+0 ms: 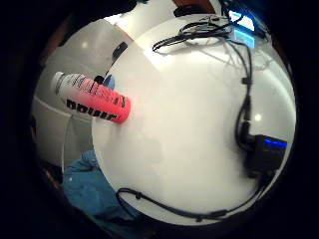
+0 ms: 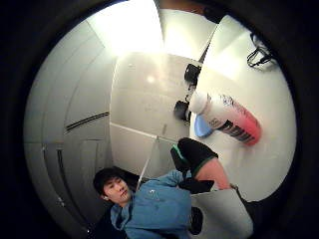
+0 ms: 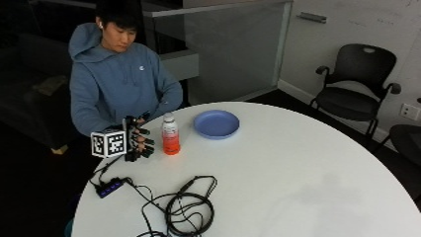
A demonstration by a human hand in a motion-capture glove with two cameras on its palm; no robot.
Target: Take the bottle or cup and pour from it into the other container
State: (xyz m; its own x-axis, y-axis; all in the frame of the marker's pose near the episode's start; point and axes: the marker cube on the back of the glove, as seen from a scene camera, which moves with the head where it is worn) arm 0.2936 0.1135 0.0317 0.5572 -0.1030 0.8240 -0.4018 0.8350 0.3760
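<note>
The bottle stands upright near the desk edge in front of the seated person, just beside the gloved right hand and apart from it. It has a white cap, a clear upper part and pink-red liquid filling the lower part, with black lettering along its side. The fingers of that hand reach toward the bottle without touching it; in the outside view they look loosely extended, holding nothing. The hand sits low over the desk, close to its rim.

In the thumb side palm view the bottle lies across the middle of the picture, well short of the palm, with part of a blue dish showing behind it. The little finger side palm view shows the bottle at the edge of the round white desk.

Beyond the bottle, farther from the hand, a shallow blue dish rests on the desk. A coil of black cable lies on the near part of the desk.
</note>
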